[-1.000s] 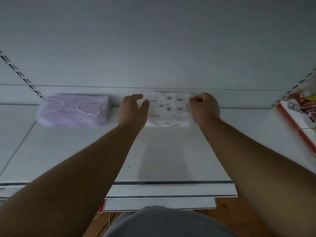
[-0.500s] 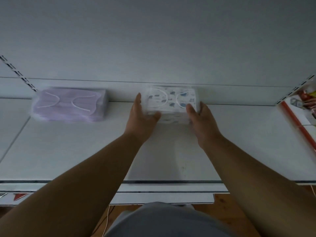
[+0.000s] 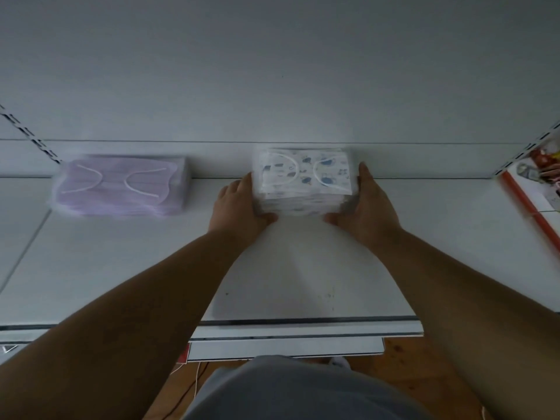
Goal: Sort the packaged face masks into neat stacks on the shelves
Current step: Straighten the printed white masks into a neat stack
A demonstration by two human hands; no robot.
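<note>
A stack of white packaged masks with blue prints [image 3: 303, 180] stands on the white shelf [image 3: 303, 268], near its back wall. My left hand [image 3: 239, 207] lies flat against the stack's left side, thumb at the front corner. On the other side my right hand [image 3: 363, 207] presses the same way, fingers straight, thumb at the front. To the left, a stack of purple packaged masks [image 3: 121, 184] rests on the same shelf, apart from both hands.
Slotted uprights run along the back wall at left [image 3: 27, 134] and right [image 3: 542, 140]. A neighbouring shelf with a red edge strip [image 3: 527, 204] holds colourful packaged goods at the far right. A lower shelf edge [image 3: 285, 348] and wooden floor show below.
Both hands slid from the stack's far corners to its sides, and now press inward on it. The view has shifted slightly.
</note>
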